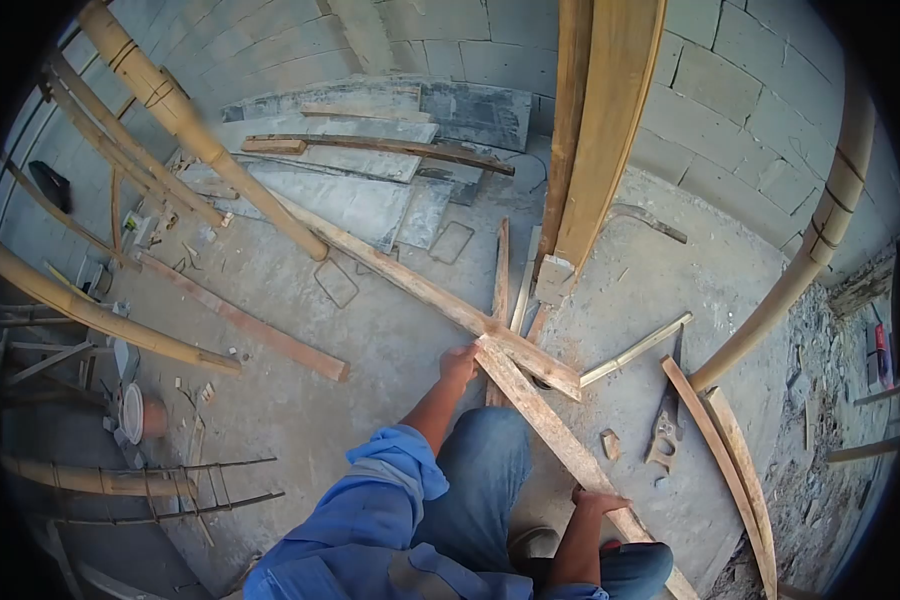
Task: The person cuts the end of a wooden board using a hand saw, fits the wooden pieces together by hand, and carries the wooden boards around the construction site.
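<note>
My left hand (458, 364) is closed on the upper end of a wooden plank (545, 412), which slants down to the right across my knees. Farther down, my right hand (600, 500) grips the same plank near my right knee. Just beyond my left hand, a longer wooden board (410, 285) runs from the upper left and meets the plank's top end. A handsaw (665, 430) lies on the floor to the right, beside a small wood offcut (610, 443).
Bamboo poles (195, 125) stand at the left, and another bamboo pole (820, 235) rises at the right. A tall timber post (610, 120) stands ahead. Boards (730, 460) lie at the right, panels (330, 195) by the block wall, and a bucket (153, 417) at the left.
</note>
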Available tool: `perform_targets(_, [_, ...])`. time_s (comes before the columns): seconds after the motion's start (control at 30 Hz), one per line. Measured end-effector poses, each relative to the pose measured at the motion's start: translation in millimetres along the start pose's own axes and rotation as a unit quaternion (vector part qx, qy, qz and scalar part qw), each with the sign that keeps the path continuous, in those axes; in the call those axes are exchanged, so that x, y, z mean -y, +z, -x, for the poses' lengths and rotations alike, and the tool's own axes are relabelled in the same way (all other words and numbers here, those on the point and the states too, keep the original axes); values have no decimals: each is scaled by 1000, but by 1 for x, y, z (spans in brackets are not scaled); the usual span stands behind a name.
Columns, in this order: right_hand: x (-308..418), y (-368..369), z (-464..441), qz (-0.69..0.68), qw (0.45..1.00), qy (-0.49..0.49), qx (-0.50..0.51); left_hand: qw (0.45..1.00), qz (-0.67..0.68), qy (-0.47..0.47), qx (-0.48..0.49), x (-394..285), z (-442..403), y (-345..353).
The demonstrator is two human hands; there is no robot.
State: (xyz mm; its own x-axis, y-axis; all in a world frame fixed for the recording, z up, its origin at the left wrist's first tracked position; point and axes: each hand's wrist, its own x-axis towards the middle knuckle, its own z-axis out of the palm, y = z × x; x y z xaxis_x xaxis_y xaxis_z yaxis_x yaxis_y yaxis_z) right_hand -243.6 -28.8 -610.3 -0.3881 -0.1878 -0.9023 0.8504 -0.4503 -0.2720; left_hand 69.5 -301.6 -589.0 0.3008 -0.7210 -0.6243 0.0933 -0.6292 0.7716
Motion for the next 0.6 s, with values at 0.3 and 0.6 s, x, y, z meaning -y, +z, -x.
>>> perform_targets(0.3, [-21, 38, 13, 26, 996, -43, 69, 968, -7, 249, 27, 36, -110, -13])
perform_targets(0.6, [-38, 65, 41, 244, 954, 173, -12, 933, -233, 263, -80, -52, -61, -4])
